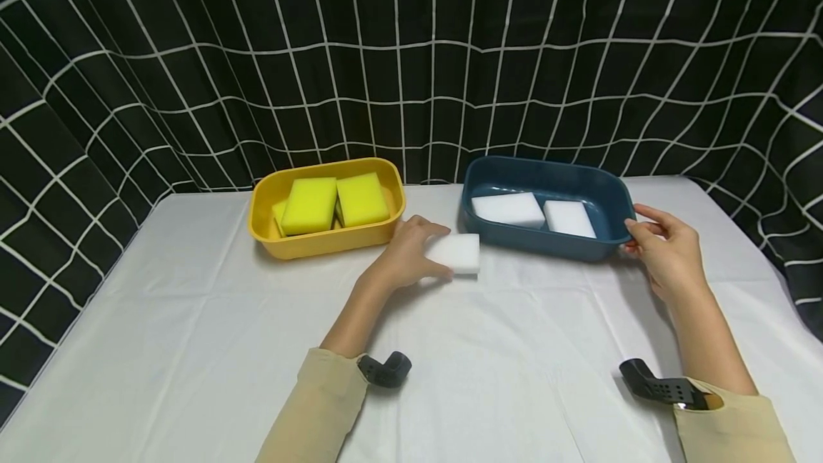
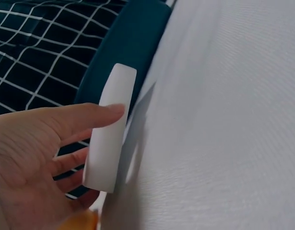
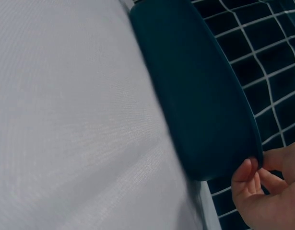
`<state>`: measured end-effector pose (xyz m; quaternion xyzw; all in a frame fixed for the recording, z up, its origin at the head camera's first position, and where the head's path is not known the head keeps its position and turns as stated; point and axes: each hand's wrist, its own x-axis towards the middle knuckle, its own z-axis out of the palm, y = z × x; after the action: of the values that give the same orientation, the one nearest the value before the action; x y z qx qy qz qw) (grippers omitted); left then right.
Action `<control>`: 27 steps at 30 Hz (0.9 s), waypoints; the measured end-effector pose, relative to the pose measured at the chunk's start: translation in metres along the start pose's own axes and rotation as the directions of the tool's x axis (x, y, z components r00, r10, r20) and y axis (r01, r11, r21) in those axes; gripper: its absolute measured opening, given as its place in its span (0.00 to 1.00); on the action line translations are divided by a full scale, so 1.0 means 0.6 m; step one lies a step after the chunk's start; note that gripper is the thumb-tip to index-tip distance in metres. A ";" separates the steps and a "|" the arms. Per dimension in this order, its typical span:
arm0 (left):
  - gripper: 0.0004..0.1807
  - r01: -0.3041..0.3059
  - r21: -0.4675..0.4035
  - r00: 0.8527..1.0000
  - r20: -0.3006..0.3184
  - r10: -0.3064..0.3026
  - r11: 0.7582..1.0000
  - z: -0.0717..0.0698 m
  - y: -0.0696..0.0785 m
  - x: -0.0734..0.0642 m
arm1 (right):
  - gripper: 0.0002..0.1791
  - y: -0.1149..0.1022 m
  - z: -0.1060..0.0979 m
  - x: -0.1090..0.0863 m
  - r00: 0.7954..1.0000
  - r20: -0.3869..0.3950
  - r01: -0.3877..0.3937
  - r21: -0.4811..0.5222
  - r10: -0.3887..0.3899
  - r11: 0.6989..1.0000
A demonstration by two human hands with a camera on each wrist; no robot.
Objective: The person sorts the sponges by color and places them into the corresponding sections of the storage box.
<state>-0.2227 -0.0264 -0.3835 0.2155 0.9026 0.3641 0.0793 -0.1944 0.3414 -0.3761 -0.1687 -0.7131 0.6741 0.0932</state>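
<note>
My left hand (image 1: 411, 252) grips a white sponge (image 1: 458, 254) between thumb and fingers, just above the table in the gap between two tubs. In the left wrist view the thumb lies across the near face of the white sponge (image 2: 110, 139). At the right, my right hand (image 1: 671, 245) pinches the rim of a blue tub (image 1: 540, 238) at its right end. The right wrist view shows thumb and fingertips of the right hand (image 3: 269, 187) on the edge of the blue tub (image 3: 200, 96). Two white sponges (image 1: 508, 209) lie inside that tub.
A yellow tub (image 1: 321, 243) stands at the left with several yellow sponges (image 1: 310, 206) in it. White cloth (image 1: 225, 349) covers the table. Behind it hangs a black curtain with a white grid (image 1: 411, 63). Each wrist carries a black strapped device (image 1: 388, 370).
</note>
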 end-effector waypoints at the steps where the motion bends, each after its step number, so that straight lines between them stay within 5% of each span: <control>1: 0.38 -0.003 -0.003 1.000 0.002 0.003 1.000 -0.001 0.000 -0.001 | 0.35 0.000 0.000 0.000 1.000 0.000 0.001 0.002 -0.001 1.000; 27: 0.33 -0.080 -0.062 0.997 0.018 0.081 0.995 -0.022 0.017 -0.012 | 0.35 -0.001 0.001 0.000 1.000 0.003 0.007 -0.007 -0.007 1.000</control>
<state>-0.2168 -0.0311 -0.3669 0.2529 0.8807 0.3924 0.0804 -0.1944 0.3410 -0.3758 -0.1654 -0.7161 0.6717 0.0937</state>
